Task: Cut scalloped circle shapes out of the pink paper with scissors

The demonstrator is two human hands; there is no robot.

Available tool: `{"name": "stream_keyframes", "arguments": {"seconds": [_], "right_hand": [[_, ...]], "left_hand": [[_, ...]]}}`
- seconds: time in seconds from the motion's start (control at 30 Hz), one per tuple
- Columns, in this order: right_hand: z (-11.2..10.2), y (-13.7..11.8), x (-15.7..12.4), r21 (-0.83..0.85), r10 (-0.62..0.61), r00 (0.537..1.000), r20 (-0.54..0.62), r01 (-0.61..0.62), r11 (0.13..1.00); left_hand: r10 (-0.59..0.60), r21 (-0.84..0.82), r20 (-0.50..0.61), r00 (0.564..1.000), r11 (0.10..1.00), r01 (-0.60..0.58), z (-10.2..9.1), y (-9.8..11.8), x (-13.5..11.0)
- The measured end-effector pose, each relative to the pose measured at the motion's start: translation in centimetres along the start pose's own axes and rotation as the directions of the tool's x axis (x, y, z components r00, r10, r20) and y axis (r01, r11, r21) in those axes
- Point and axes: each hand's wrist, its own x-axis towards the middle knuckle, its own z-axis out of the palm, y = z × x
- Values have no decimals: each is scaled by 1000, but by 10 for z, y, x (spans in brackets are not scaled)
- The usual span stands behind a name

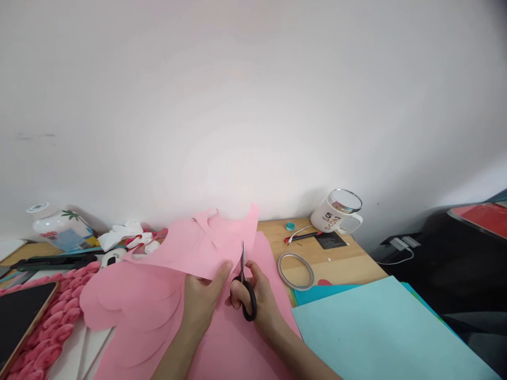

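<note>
My left hand pinches the lower edge of a pink paper sheet, thumb on top. The sheet is held up off the desk, and holes with cut edges show in its left part. In my right hand is a pair of scissors with black handles, blades pointing up at the sheet's right part. How far the blades are apart is hard to make out. Below both hands lie more pink sheets, and rounded pink paper cutouts overlap to the left.
Light blue paper covers the desk's right front. A tape roll, a white mug and a black-red pen stand or lie behind it. Leftward are a white bottle, crumpled tissue and a phone-like dark device.
</note>
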Motion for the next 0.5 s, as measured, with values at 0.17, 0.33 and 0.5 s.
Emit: {"name": "stream_keyframes", "arguments": {"seconds": [0.17,0.33,0.5], "right_hand": [[-3,-6,1,21,-19,1000,-20,19,1000],[-6,-6,5,38,-91,996,-6,91,995],[-5,-8,4,44,-86,996,0,86,995]], "left_hand": [[19,10,92,996,1000,-20,1,-1,0],[62,33,88,994,997,-65,0,-4,1],[62,41,105,993,997,-66,-1,-3,1]]}}
